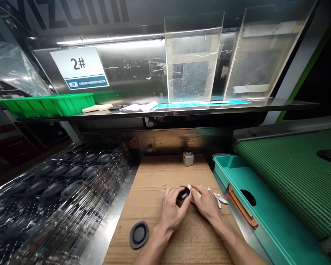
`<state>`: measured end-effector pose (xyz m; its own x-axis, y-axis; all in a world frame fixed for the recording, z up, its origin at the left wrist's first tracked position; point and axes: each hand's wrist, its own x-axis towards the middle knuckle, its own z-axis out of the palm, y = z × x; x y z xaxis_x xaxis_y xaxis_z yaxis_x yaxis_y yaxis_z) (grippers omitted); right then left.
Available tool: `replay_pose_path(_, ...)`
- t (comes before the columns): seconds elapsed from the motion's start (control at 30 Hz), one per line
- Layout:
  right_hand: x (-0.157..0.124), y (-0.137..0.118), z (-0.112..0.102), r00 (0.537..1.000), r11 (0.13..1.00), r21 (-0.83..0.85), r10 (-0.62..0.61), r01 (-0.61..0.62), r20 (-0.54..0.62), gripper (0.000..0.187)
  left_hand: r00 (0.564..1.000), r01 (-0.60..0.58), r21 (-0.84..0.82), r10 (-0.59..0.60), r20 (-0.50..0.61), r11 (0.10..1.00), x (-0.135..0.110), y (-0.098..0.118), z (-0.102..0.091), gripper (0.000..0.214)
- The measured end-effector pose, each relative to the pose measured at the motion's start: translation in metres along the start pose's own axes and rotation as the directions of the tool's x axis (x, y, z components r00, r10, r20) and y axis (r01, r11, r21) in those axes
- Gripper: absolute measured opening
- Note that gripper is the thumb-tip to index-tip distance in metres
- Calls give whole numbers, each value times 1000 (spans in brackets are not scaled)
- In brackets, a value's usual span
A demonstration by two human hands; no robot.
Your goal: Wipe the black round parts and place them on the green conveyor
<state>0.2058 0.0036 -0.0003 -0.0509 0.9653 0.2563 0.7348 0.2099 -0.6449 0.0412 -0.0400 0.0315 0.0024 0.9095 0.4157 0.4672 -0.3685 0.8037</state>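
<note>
At 9 o'clock you're working beside a clear plastic tray [118, 173] holding black discs [71, 189], and a loose black disc [139, 235] is lying at 8 o'clock on the cardboard sheet [154, 173]. Your left hand [171, 211] is gripping a black rounded part [183, 193] in curled fingers, your right hand [205, 202] is pinching a white cloth [194, 192] against it, a small bottle [188, 159] is standing at 12 o'clock, and a teal bin [264, 221] is sitting at 3 o'clock. The part could be slipping from your fingers if the cloth drags on it, and could then be rolling toward the bench's [121, 195] edge.
</note>
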Motion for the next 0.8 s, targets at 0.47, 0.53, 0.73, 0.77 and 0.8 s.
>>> replay_pose_path(0.47,0,2,1,1000,1000,-24,3,-3,-6,37,965,199,274,-237,113,941,-4,-21,-13,80)
replay_pose_path(0.53,0,2,2,1000,1000,-26,10,-10,-1,37,966,182,326,-231,119,928,-5,-19,-12,66)
replay_pose_path(0.73,0,0,0,1000,1000,-30,10,-10,-7,37,974,104,348,-167,156,932,-4,-21,-11,51)
replay_pose_path(0.77,0,0,0,1000,999,-31,8,-9,-10,36,973,98,341,-161,164,935,-4,-22,-10,53)
replay_pose_path(0.8,0,0,0,1000,999,-33,9,-9,-9,36,973,96,329,-158,167,939,-5,-22,-9,55)
